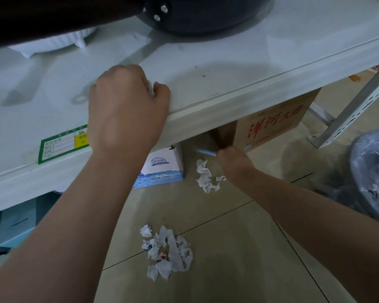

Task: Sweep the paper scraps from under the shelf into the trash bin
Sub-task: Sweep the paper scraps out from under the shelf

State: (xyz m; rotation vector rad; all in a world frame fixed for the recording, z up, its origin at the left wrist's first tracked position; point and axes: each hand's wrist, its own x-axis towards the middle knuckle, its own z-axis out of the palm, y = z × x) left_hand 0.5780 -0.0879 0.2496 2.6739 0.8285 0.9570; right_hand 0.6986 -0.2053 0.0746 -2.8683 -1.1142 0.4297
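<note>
Both hands are busy at the shelf [206, 110]. The left hand [127, 110] rests on the shelf's front edge, its fingers curled loosely over the white surface and its thumb hooked near the lip. The right hand [234, 162] reaches low toward the shadowed space beneath the shelf and is closed around a thin bluish handle [206, 152], possibly a broom's, though the blur and shadow hide the rest of it.

Paper scraps lie on the tiled floor [249, 259] in two groups: a small crumpled cluster [206, 177] just beside the right hand, at the shelf's edge, and a larger pile [167, 252] out in the open between the two forearms. A trash bin [372, 171] lined with a dark plastic bag stands at the right edge. Under the shelf sit a brown cardboard box [271, 125] with red characters and a blue-and-white carton [162, 169]. A green label [61, 145] is stuck to the shelf front.
</note>
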